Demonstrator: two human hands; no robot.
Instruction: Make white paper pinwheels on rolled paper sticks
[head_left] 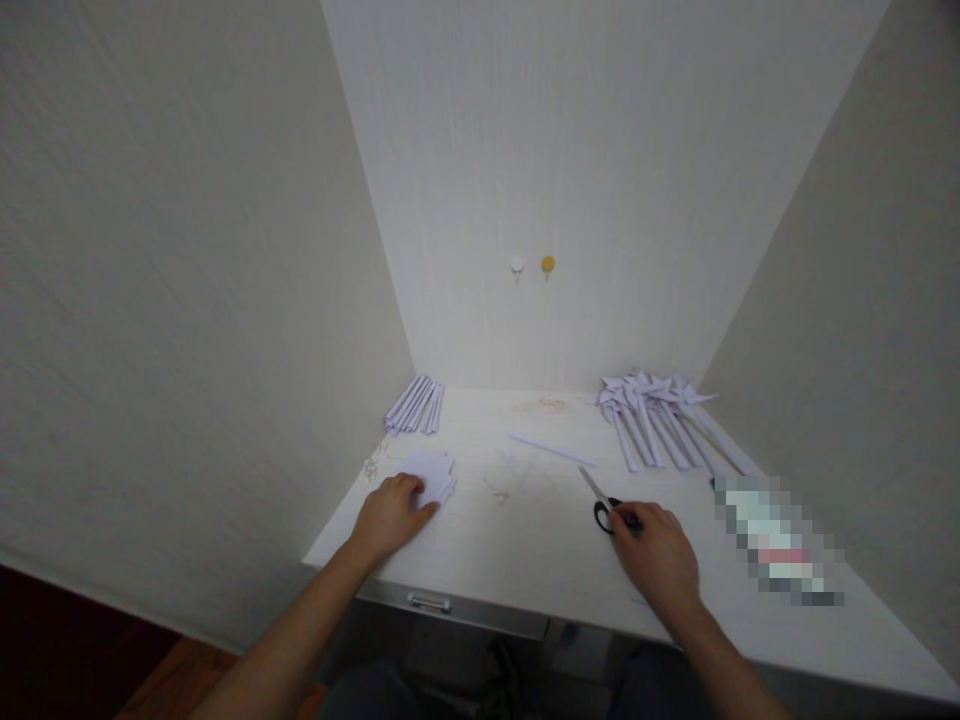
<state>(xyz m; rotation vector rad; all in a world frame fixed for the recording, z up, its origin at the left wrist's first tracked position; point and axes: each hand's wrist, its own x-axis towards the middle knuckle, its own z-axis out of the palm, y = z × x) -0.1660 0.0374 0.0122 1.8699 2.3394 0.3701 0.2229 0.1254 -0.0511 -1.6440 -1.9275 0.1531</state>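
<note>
My left hand [391, 512] rests at the near left edge of a stack of white paper squares [433, 472]. Its thumb and fingers are apart and touch the paper; I cannot make out a sheet gripped between them. My right hand [656, 545] is closed on the black handles of a pair of scissors [597, 488], whose blades point away and to the left, low over the tabletop. Just beyond the blade tips lies a thin rolled paper stick [553, 450]. Several white paper pinwheels [651, 405] on paper sticks are piled at the back right.
Several rolled paper sticks [415, 405] lie together at the back left. A blurred-out item [780, 545] is on the right of the white tabletop [517, 545]. Walls enclose the left, back and right; two small hooks, one a yellow hook [548, 264], are on the back wall.
</note>
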